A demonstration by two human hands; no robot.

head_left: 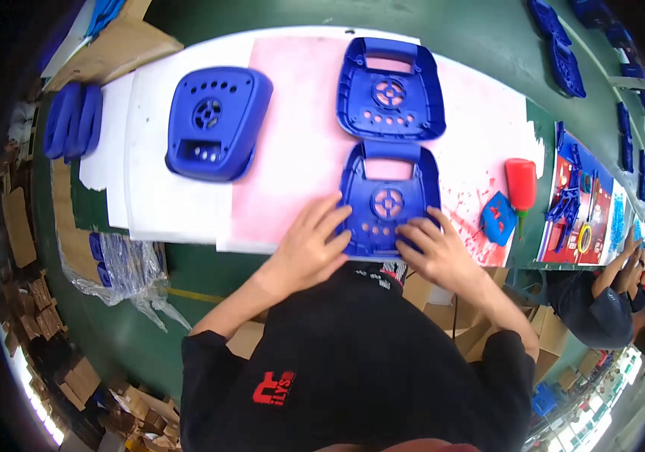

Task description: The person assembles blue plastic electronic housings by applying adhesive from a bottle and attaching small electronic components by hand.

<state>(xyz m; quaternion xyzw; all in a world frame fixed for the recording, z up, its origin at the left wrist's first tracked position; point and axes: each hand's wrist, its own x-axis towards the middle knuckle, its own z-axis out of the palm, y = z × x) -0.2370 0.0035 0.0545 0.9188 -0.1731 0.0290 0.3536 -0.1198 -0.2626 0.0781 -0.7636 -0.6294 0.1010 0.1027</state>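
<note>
One wide view looks from the head of the person point(352, 354), steeply down. It stands near, with the left hand point(311, 237) and right hand point(437, 250) at the tabletop's point(160, 207) near edge; the far edge bends.

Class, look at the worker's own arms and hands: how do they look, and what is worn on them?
The left hand and right hand are bare, with no gloves visible. The forearms are uncovered too, below short black sleeves belonging to a black T-shirt with a red printed emblem.

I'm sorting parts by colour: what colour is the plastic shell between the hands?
The plastic shell is deep blue; it shows best in the head view.
</note>
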